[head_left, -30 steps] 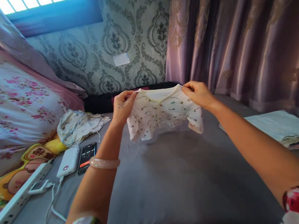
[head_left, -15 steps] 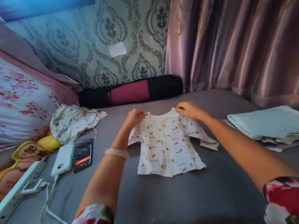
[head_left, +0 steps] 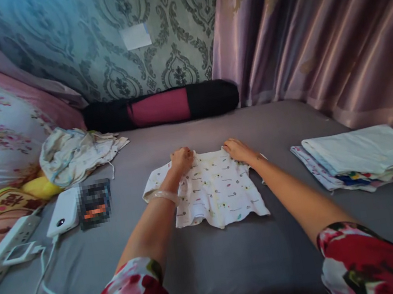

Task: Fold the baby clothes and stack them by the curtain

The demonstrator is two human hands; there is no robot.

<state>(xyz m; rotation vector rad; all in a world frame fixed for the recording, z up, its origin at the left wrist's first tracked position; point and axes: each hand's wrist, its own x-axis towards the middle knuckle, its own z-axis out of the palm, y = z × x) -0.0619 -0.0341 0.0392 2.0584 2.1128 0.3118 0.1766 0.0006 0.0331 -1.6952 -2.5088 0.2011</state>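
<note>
Small shirt: white, tiny multicolor prints, laid out on the gray sheet, middle of scene. Neck end far, wavy hem near. Left sleeve angled out left, right sleeve mostly hidden under the right forearm.
Left hand: on the shirt's far left shoulder, fingers bent over the cloth. Can't tell if it's pinched or just pressed. 1 pale bangle on the wrist.
Right hand: on the far right shoulder by the neck, fingers bent and touching cloth. Fingertips unclear, so can't tell if pinched.
Sleeves: 2, red/white floral, at the near edge of view.
Folded stack: right side, well apart from the shirt, pale cloth on top, colored layers below.
Crumpled cloth: far left, whitish, loose heap, cord hanging off it.
Power bank: left, white, cable plugged in at near end.
Dark device: just right of power bank, pixelated, orange band.
Power strip: near left, white, charger beside it.
Bolster: far edge, black with magenta middle, lying along the patterned wall.
</note>
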